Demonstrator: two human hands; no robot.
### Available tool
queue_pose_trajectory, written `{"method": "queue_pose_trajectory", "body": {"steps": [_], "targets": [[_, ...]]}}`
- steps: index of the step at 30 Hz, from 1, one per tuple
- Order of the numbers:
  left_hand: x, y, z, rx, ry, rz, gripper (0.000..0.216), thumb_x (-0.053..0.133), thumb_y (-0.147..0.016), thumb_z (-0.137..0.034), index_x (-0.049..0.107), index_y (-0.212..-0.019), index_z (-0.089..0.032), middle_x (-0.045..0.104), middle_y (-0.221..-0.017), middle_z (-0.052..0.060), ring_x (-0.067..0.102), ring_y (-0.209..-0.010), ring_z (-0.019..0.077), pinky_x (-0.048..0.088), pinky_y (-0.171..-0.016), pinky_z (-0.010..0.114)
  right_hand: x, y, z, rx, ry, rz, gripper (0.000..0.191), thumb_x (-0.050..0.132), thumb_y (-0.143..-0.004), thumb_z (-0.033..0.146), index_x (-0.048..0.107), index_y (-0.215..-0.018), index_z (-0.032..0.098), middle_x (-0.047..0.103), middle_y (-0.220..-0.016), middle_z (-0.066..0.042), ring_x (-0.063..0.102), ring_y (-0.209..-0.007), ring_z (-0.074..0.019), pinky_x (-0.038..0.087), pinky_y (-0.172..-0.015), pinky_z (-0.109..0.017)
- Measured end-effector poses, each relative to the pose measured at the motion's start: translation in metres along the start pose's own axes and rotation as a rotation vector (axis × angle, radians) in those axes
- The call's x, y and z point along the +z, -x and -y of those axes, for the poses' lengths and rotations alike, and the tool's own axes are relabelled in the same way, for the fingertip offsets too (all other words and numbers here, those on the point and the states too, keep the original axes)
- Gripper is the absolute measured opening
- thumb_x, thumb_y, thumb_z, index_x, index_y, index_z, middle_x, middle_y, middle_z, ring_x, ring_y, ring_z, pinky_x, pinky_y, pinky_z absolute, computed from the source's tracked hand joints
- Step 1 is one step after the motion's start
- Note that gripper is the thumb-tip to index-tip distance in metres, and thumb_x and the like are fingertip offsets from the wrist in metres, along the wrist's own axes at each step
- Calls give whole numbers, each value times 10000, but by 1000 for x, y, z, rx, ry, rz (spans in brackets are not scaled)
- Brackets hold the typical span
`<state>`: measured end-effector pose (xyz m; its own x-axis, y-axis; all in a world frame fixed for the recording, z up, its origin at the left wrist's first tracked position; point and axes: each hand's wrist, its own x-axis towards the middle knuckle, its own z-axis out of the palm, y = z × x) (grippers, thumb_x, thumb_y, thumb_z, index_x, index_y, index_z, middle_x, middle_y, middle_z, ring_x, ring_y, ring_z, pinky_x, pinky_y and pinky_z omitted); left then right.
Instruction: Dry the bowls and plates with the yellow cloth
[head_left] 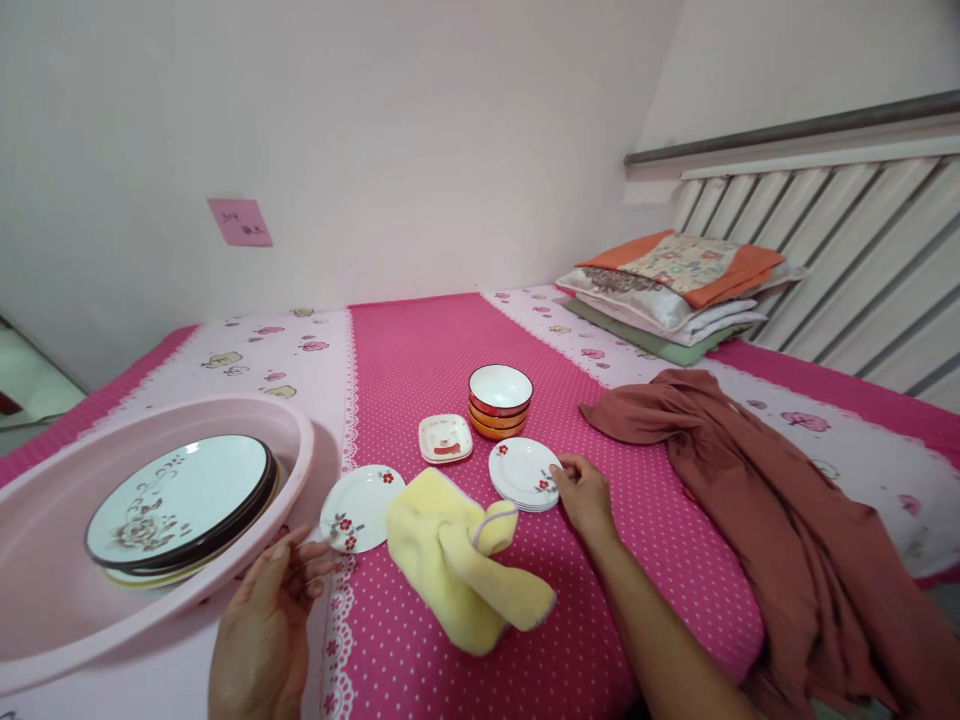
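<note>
Pinching the rim of the plate stack (pixel 521 470) near the bowls (pixel 500 405), the right hand (pixel 586 497) could topple it by pulling unevenly; the left hand (pixel 271 608), fingers loosely parted, could nudge the single plate (pixel 363 509) by swinging inward.

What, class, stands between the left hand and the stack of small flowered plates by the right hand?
The single flowered plate and the yellow cloth lie between the left hand and the plate stack. Nothing visible separates the right hand from the stack's edge.
</note>
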<state>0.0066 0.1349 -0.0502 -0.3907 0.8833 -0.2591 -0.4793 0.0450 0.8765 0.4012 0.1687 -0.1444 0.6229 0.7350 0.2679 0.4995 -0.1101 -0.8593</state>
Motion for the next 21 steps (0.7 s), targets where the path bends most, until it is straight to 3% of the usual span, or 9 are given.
{"method": "queue_pose_trajectory", "body": {"steps": [5, 10, 14, 16, 17, 19, 21], "targets": [[4, 3, 0, -25, 49, -18, 145, 737, -798, -240, 746, -908, -145, 754, -709, 30, 659, -583, 136, 518, -516, 199, -3, 4, 12, 4, -61, -75, 494, 624, -750, 573, 743, -925, 127, 655, -693, -48, 606, -640, -239, 501, -649, -368], [4, -4, 10, -59, 81, -213, 116, 620, -902, -116, 723, -855, -142, 736, -732, 28, 702, -672, 140, 601, -635, 233, -20, 21, 61, -48, -146, -161, 582, 568, -842, 567, 677, -1186, 110, 693, -932, -104, 618, -771, -243, 528, -724, -389], [2, -11, 18, -84, 96, -291, 152, 616, -923, -54, 714, -855, -149, 752, -847, 40, 723, -793, 128, 605, -772, 232, -16, 55, 125, -154, -249, 138, 414, 609, -906, 540, 730, -1104, 197, 735, -905, -62, 674, -746, -222, 550, -672, -337], [3, -11, 20, -99, 105, -292, 165, 618, -917, -31, 714, -863, -154, 760, -894, 46, 729, -826, 125, 598, -798, 228, -4, 75, 151, -257, -217, 462, 348, 587, -950, 463, 737, -1124, 202, 754, -992, -83, 710, -866, -245, 574, -783, -375], [4, -11, 20, -108, 109, -280, 162, 619, -917, -30, 714, -869, -152, 764, -908, 55, 734, -834, 131, 600, -801, 234, 4, 84, 160, -306, -173, 563, 344, 607, -939, 422, 735, -1169, 200, 757, -1102, -104, 715, -990, -269, 569, -889, -414], [6, -11, 20, -123, 114, -249, 154, 610, -925, -42, 717, -880, -142, 768, -917, 75, 743, -835, 146, 608, -791, 252, 22, 100, 168, -345, -41, 693, 449, 685, -900, 392, 700, -1299, 186, 707, -1336, -147, 647, -1248, -330, 489, -1080, -502], [7, -10, 20, -121, 114, -224, 162, 588, -937, -56, 714, -873, -136, 761, -884, 75, 740, -804, 146, 610, -771, 256, 41, 112, 165, -362, 95, 744, 586, 749, -869, 385, 645, -1401, 162, 635, -1471, -177, 556, -1386, -371, 415, -1160, -542]]}}
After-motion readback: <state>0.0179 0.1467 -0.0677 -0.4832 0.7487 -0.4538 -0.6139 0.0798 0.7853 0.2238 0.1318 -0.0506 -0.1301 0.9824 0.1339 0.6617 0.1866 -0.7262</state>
